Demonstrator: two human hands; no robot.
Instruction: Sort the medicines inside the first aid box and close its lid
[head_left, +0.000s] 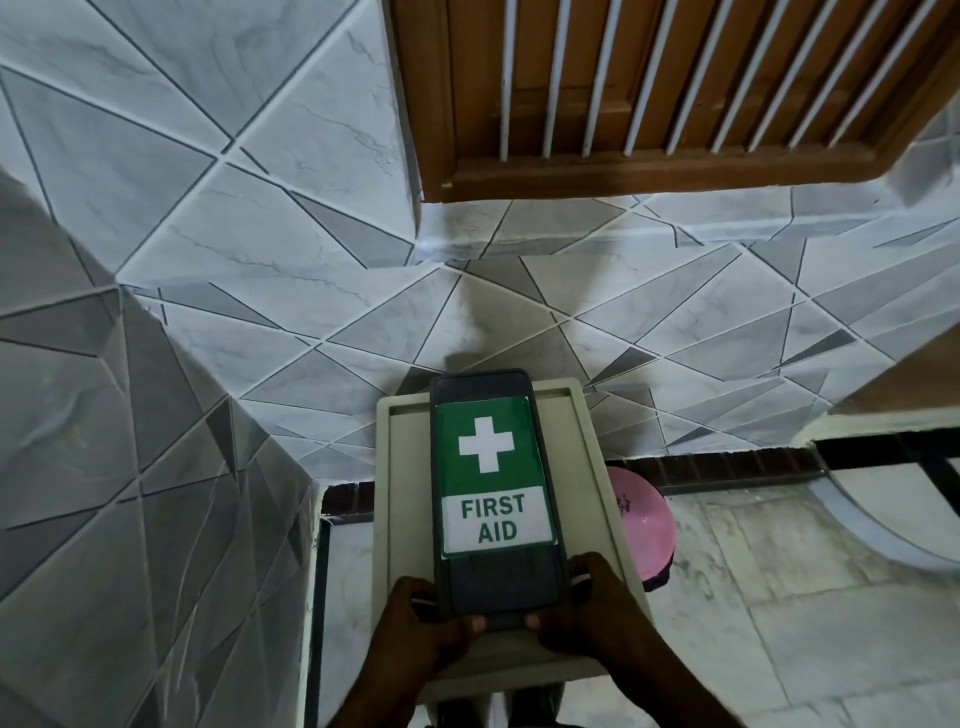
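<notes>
While lid sits shut, first aid box (496, 499) lies flat on beige surface (582, 457), green cross label facing up. Left hand (415, 618) grasps box's near-left corner, thumb on near edge. Right hand (592, 597) grasps near-right corner, fingers curled on side. Pink bowl (644, 525) on floor, right of surface. Tiled wall (260, 234) behind.

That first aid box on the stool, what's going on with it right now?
A person grips the near end of the dark grey plastic first aid box with both bare hands, left hand and right hand, thumbs on its near edge. The box, with its green and white FIRST AID label, lies on a beige plastic stool against the tiled wall. Its lid looks shut, so no medicines show. A pink plastic bowl sits on the floor beside the stool.
</notes>
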